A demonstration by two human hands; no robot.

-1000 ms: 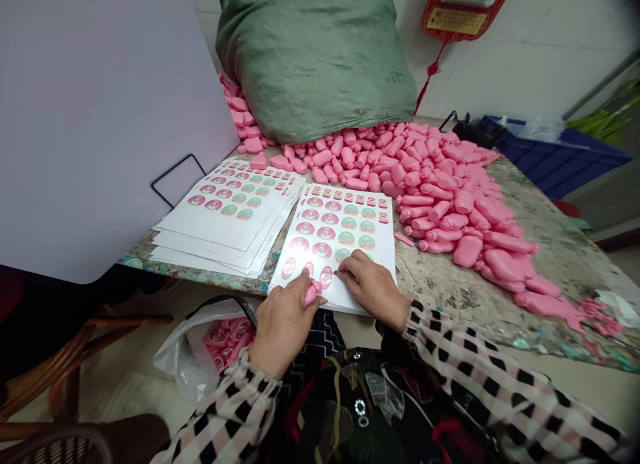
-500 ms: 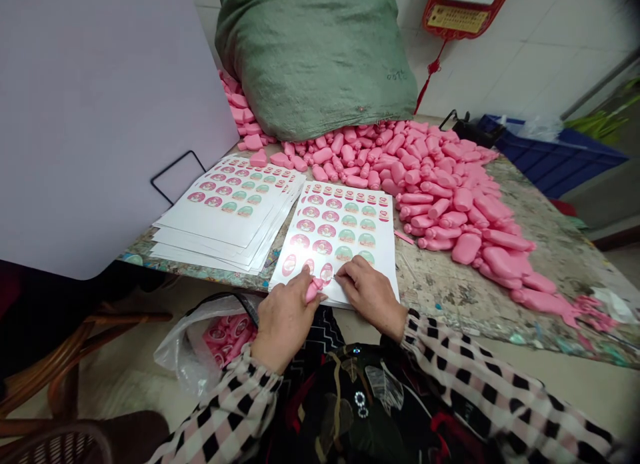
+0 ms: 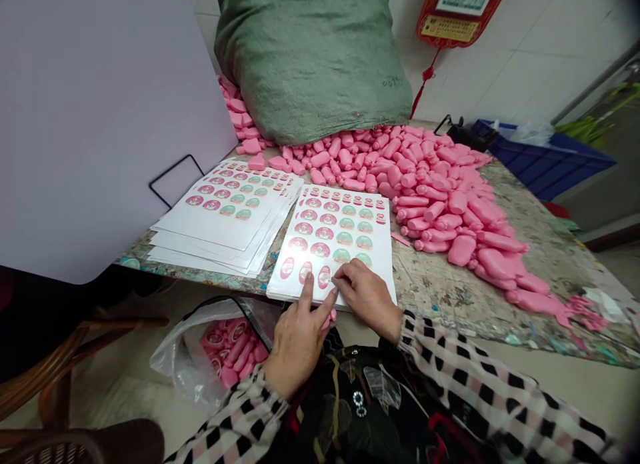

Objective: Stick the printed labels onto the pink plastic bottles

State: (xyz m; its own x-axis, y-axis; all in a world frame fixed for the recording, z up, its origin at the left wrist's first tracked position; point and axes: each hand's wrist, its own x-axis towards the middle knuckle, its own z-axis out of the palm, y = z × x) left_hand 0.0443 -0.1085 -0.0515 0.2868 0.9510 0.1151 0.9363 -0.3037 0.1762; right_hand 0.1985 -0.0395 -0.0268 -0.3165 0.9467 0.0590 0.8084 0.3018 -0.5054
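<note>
My left hand (image 3: 299, 341) holds a small pink bottle (image 3: 329, 319), mostly hidden under its fingers, at the table's front edge. Its index finger points onto the near edge of the right sticker sheet stack (image 3: 373, 277). My right hand (image 3: 367, 296) rests on that stack with thumb and index finger pinched beside an oval pink sticker (image 3: 325, 277); whatever lies in the pinch is too small to make out. Pink and green round stickers cover the top sheet. Another pile of sticker sheets (image 3: 215, 234) lies fanned to the left.
Many pink bottles (image 3: 450, 201) are heaped behind and right of the sheets, under a green sack (image 3: 320, 64). A clear bag (image 3: 193, 371) of labelled pink pieces hangs below the table edge. A blue crate (image 3: 555, 161) stands at the right; a pale panel (image 3: 110, 117) rises at left.
My left hand has moved back toward my body with the pink bottle, and its index finger has stretched out over the sheet. My right hand stays pinched near the same sticker.
</note>
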